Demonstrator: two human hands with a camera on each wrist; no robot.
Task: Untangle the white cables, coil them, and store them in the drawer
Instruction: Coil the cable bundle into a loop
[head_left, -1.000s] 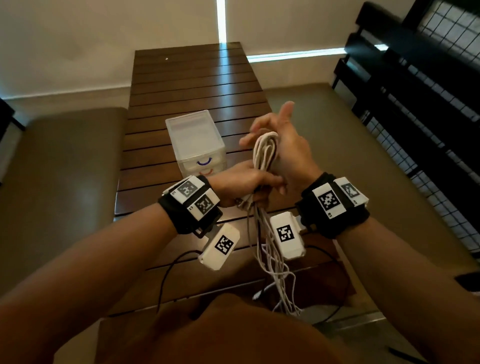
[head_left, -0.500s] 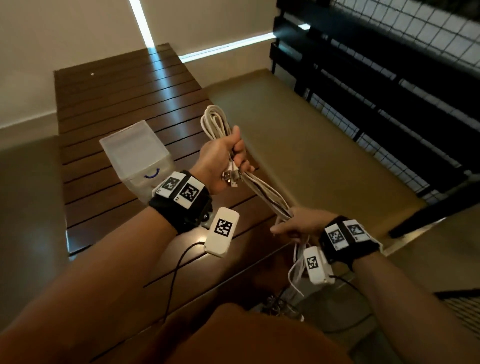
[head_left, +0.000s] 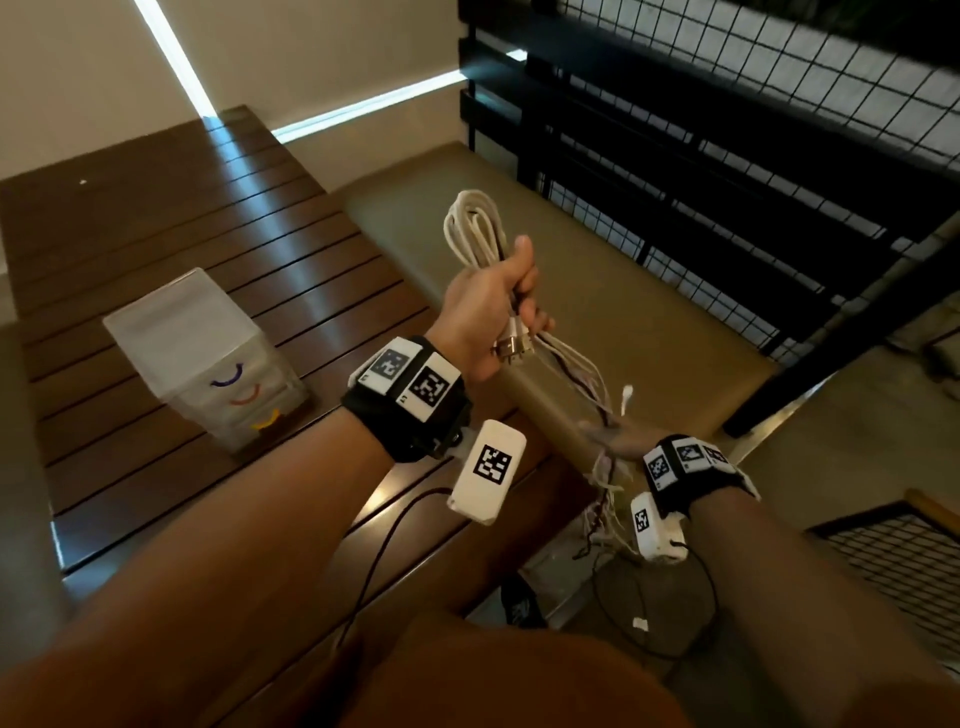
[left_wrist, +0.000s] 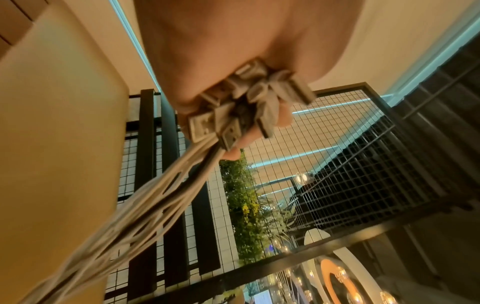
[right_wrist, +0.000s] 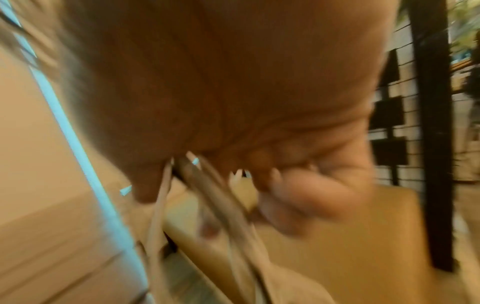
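My left hand (head_left: 493, 306) grips a bundle of white cables (head_left: 475, 228) above the bench, their loops standing up over the fist. Several USB plugs (head_left: 511, 343) poke out under the fist and show close up as USB plugs (left_wrist: 241, 107) in the left wrist view. Loose strands run down and right to my right hand (head_left: 613, 441), which is blurred. In the right wrist view its fingers (right_wrist: 311, 197) curl round the strands (right_wrist: 233, 216). Tangled ends (head_left: 608, 509) hang below it. A clear plastic drawer unit (head_left: 208, 358) stands on the table, left of both hands, its drawers closed.
The dark slatted wooden table (head_left: 156, 234) lies to the left, and an olive bench cushion (head_left: 649, 322) runs under the hands. A black mesh railing (head_left: 727, 156) stands close on the right. Thin black leads (head_left: 379, 545) trail from the wrist cameras.
My right hand left the bundle and slid down the strands, low and to the right. My left hand kept the coil and raised it. The view swung right.
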